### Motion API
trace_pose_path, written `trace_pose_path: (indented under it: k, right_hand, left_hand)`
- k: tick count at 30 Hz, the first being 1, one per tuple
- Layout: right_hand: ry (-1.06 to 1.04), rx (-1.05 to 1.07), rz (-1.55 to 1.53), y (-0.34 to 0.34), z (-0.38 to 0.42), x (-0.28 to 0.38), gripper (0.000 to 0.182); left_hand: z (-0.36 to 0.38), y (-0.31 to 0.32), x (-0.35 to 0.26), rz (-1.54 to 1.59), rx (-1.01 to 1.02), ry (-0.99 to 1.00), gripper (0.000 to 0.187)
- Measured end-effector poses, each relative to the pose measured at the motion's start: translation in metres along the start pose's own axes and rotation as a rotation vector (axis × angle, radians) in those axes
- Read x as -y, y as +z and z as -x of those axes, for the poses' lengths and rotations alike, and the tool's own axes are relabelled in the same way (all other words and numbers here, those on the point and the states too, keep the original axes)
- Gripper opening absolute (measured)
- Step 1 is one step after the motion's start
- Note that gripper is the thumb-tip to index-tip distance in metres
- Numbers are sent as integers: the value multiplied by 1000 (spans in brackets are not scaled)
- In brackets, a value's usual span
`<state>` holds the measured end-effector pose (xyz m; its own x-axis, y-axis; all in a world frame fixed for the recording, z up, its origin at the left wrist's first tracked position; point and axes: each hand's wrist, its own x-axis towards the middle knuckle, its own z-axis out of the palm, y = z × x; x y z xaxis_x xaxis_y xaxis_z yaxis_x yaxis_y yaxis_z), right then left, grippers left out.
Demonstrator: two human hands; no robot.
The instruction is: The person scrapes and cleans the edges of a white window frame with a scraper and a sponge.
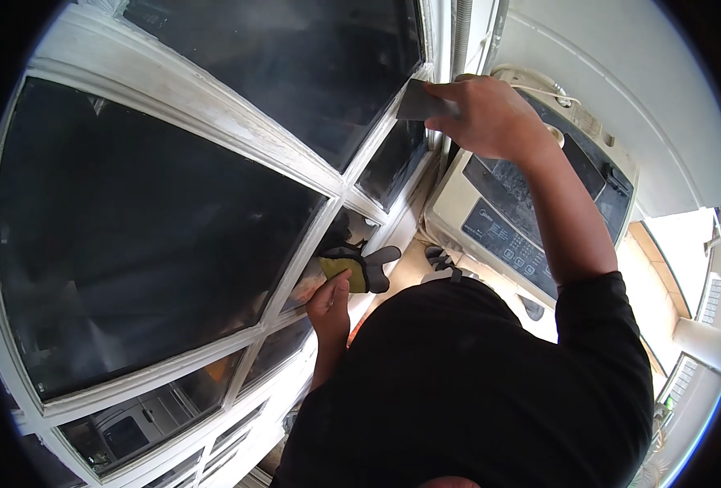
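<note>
White-painted window frame (165, 89) with dark glass panes (149, 236) fills the left side of a bright, narrow space, seen from above through a round, curved lens. The right hand (495, 118) pinches a flat grey sheet (420, 102) between thumb and fingers, its free end reaching over one of the frame's white bars near the top center; whether it presses on the paint cannot be told. Lower down, the left hand (330, 305) has thumb and fingertips pressed together on the edge of a glove-like cloth item (346, 270), yellow-green on one part and dark grey on the rest, with rounded grey ends pointing right. This item is in front of the smaller panes, near the frame's right edge. Just beyond the right hand and forearm stands a cream washing machine (450, 195), with a dark lid and a control panel (503, 236) marked with small white symbols. A ribbed grey pipe (462, 37) runs upright beside the frame. Beneath, a dark-and-grey shoe (439, 259) rests on the pale floor (413, 264). The wearer's black short-sleeved shirt (474, 390) fills the bottom center. Reflections show faintly in the glass.
</note>
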<state>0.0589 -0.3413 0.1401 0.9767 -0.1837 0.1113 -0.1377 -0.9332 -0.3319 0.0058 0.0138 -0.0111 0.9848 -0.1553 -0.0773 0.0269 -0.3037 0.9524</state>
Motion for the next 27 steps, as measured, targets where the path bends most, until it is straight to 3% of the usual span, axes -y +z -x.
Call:
trace_pose_path:
  k: [5,12,15,18,27]
  right_hand:
    - [39,116,103,-16,-4,14,43]
    - [11,166,165,-15,-10,24,43]
    - [-9,134,187,-11,-4,23,35]
    - [-4,48,183,-5,-1,20,38]
    - [10,201,140,-10,0,31,51]
  left_hand:
    - [-2,-3,3,-11,-9,-15,23]
    - [-4,-1,7,-33,-16,-19,24]
    - [-5,1,10,5,-18,-47,24]
    - [-10,5,2,10,5,-75,25]
    - [-14,11,-3,12,11,-52,24]
